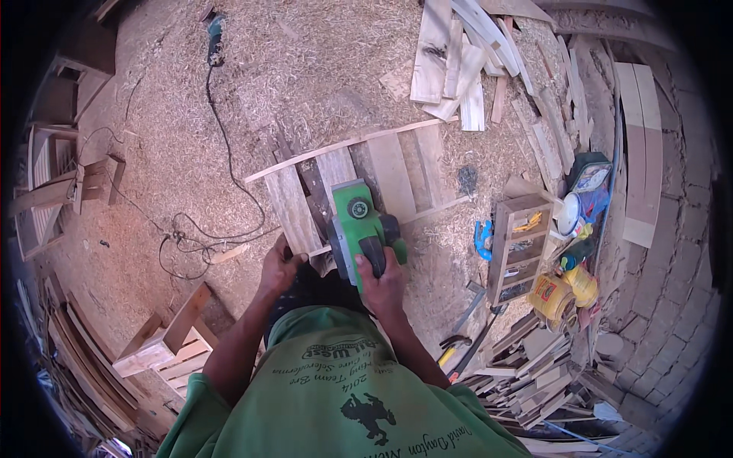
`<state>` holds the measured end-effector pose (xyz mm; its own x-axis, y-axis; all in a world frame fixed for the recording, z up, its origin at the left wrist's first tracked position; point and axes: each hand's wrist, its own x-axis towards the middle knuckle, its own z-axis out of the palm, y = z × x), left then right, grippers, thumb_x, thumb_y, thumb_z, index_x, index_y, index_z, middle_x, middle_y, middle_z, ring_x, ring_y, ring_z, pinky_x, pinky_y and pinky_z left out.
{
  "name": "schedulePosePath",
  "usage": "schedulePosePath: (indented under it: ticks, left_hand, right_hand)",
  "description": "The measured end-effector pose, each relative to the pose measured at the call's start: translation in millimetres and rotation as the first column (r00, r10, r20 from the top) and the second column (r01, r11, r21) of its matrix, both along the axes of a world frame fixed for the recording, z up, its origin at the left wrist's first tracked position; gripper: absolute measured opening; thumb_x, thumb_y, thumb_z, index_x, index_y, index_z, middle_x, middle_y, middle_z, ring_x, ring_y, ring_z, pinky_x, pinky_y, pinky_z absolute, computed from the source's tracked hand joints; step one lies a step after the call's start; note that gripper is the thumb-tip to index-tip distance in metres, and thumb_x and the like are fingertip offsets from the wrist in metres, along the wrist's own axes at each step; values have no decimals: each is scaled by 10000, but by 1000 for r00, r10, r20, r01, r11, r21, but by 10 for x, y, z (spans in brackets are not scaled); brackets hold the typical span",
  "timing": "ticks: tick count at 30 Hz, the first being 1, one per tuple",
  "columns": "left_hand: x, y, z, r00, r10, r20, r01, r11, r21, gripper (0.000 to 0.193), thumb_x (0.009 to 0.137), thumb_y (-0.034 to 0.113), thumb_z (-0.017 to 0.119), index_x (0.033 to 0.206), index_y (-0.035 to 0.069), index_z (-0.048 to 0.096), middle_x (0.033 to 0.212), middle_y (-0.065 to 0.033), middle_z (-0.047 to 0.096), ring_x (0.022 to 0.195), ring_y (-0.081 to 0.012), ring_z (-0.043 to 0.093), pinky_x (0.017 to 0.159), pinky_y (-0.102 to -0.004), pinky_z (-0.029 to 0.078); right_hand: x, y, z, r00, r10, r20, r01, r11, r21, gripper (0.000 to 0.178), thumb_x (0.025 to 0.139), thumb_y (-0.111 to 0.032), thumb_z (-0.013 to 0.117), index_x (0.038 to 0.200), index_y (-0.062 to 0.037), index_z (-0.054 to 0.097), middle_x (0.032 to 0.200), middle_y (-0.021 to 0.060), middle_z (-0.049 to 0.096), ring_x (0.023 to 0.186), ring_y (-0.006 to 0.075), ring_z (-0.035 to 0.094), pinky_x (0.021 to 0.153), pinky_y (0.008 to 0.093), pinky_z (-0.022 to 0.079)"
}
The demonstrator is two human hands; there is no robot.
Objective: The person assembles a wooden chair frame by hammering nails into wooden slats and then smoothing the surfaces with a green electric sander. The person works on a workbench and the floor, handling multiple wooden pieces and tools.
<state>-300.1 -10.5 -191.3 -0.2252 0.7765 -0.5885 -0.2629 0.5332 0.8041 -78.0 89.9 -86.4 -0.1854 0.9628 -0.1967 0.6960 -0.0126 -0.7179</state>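
Observation:
A green electric planer with a black knob and black handle rests on a slatted wooden panel. My right hand is wrapped round the planer's rear handle. Several pale, flat slats make up the panel, with gaps between them and thin rails along the far and near edges. At its near left corner my left hand grips the panel, its fingertips partly hidden by the wood. The planer covers part of the middle slats.
Shavings cover the ground. A power tool with a trailing cord lies far left. To the right stand a wooden tool caddy and yellow containers. Offcuts, loose boards and a hammer lie about.

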Motion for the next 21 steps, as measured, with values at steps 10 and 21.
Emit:
schedulePosePath:
  ticks: [10,21]
  left_hand:
    - [18,30,152,986,-39,-160,41,999,9,581,924,-16,714,1488,3,573,1265,-173,776,1206,-266,731,1071,-381,531]
    - [26,-32,-150,985,-27,-168,41,996,83,548,914,61,747,1440,1,605,1151,-139,785,1025,-205,730,943,-355,552]
  right_hand:
    - [-977,1076,14,997,61,-35,-55,986,154,584,987,-538,743,1134,22,667,891,297,744,838,523,733,755,570,581]
    - [76,-154,200,996,69,60,-74,993,97,553,972,-511,771,1121,12,675,818,282,727,768,493,740,675,566,574]
